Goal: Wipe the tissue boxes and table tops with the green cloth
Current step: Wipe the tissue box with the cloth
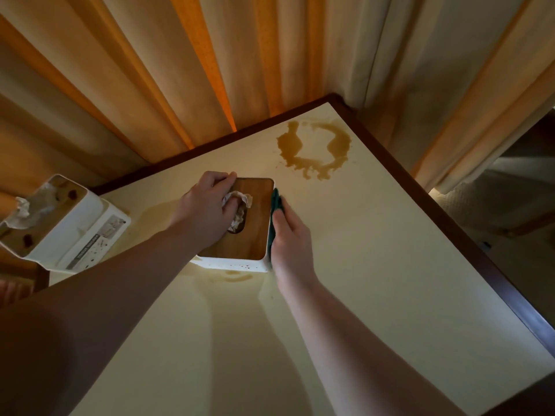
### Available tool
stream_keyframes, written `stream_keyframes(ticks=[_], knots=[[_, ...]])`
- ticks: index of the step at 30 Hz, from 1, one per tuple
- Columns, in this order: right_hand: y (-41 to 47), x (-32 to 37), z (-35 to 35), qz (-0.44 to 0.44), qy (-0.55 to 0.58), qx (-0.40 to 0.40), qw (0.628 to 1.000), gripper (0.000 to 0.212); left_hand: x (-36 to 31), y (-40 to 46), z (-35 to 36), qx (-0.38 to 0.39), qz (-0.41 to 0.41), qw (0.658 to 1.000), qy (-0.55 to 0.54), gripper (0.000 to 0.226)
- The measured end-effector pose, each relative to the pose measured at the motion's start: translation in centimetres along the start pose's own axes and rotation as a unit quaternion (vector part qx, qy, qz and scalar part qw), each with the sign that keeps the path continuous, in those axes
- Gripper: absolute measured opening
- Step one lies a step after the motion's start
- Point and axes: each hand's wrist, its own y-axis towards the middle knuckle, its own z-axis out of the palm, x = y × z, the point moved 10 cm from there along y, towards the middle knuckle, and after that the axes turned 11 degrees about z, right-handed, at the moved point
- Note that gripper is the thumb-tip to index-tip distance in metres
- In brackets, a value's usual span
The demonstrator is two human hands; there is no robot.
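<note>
On table (360, 265), centre: tissue box (249, 235), long axis running away from viewer | left hand (207, 211) gripping its lid at far-left corner | right hand (289, 232) pressing green cloth (274, 202) flat against box's right side | brown spill (312, 148) beyond, nearer right hand | second tissue box (60, 223) far left, unwiped.

Both bare forearms are reaching forward from the bottom of the frame, converging toward the middle. The left hand (207, 205) is lying palm down, its fingers (223, 180) curling over a far edge and its thumb pressing down just beside them. The right hand (289, 232) is standing on its side, fingers straight and held together, pointing away, pressing flat against what lies left of them.
</note>
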Motion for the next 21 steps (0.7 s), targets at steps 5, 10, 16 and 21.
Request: stream_keyframes(ticks=[5, 10, 16, 21], knots=[[3.2, 1.0, -0.5, 0.043, -0.027, -0.019, 0.999, 0.042, 0.0, 0.0, 0.1, 0.003, -0.003, 1.000, 0.003, 0.050], [0.7, -1.3, -0.3, 0.022, -0.069, -0.027, 0.997, 0.046, -0.3, -0.1, 0.0, 0.008, -0.006, 1.000, 0.016, 0.051], [-3.8, -2.5, 0.0, -0.004, -0.021, 0.012, 1.000, 0.046, -0.4, -0.1, 0.1, 0.005, -0.003, 1.000, 0.017, 0.050], [-0.8, 0.9, 0.9, -0.025, -0.076, 0.003, 0.997, 0.051, -0.2, -0.1, 0.0, -0.005, -0.005, 1.000, 0.004, 0.049]])
